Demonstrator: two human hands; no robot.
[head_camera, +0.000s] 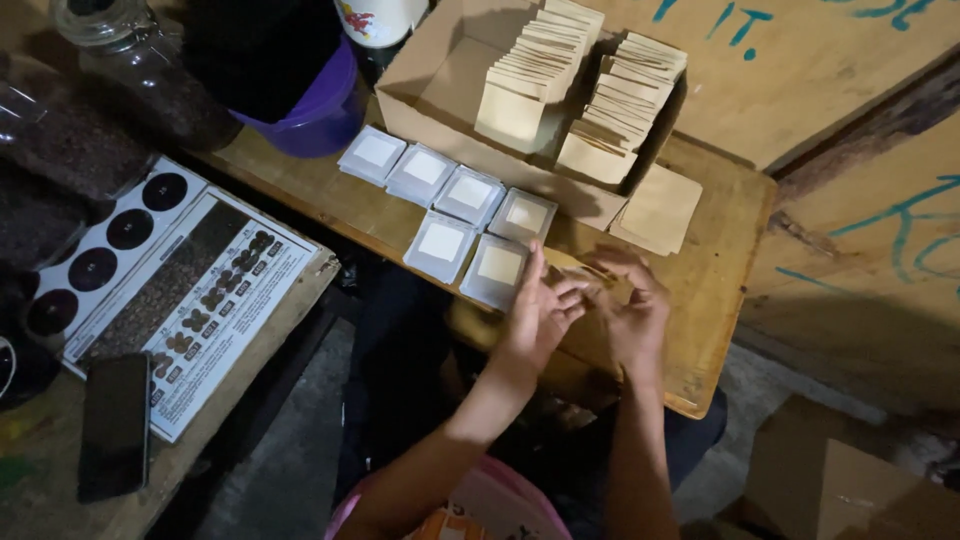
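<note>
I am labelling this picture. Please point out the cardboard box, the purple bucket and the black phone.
cardboard box (452, 136): head view, front wall.
purple bucket (322, 122): head view, side wall.
black phone (115, 425): head view, screen middle.

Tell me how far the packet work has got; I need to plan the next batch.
Done, it seems: six white-windowed packets lie in rows on the wooden table. In hand: the left hand and right hand work a tan packet between them. Left: two full rows of tan packets in the cardboard box, plus one beside it.
</note>
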